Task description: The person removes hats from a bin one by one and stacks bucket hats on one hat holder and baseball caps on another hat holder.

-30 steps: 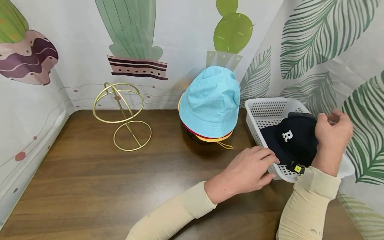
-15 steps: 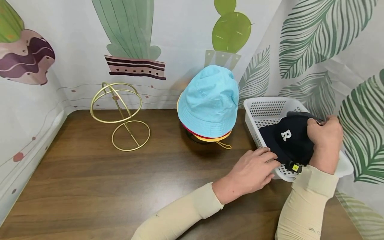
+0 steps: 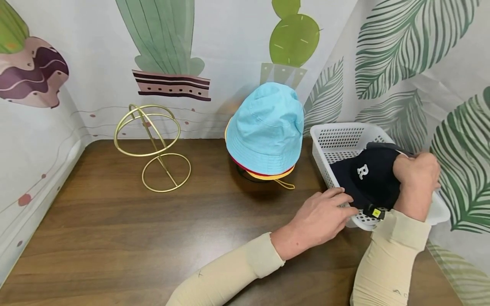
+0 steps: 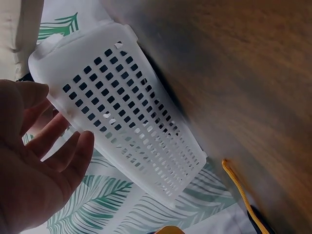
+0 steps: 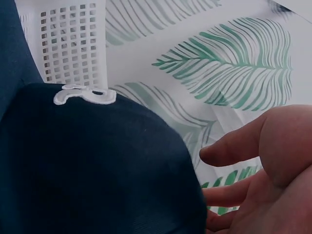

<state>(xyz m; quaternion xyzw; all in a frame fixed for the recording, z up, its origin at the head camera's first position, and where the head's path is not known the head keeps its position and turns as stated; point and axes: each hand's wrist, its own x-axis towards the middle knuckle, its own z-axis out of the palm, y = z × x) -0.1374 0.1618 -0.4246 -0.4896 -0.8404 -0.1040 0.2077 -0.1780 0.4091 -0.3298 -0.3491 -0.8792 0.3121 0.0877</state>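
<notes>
A black baseball cap (image 3: 377, 174) with a white letter R lies in a white perforated basket (image 3: 319, 159). My right hand (image 3: 419, 178) is at the cap's right side. In the right wrist view, its thumb (image 5: 234, 146) stands out straight beside the cap's edge, while the other fingertips disappear behind that edge. My left hand (image 3: 319, 216) is at the basket's near left rim, with fingertips reaching over it by the cap's brim. In the left wrist view, its fingers (image 4: 80, 158) are loosely bent and apart at the rim.
Left of the basket, a light blue bucket hat (image 3: 268, 127) tops a stack with red and yellow brims on a dark stand. A gold wire hat stand (image 3: 162, 153) stands farther left on the wooden table (image 3: 153, 229). Patterned cloth walls (image 3: 229, 38) enclose the back and sides.
My right hand has moved left and lower against the cap's right side. The left hand has shifted slightly right over the basket rim. The cap has stayed in the basket.
</notes>
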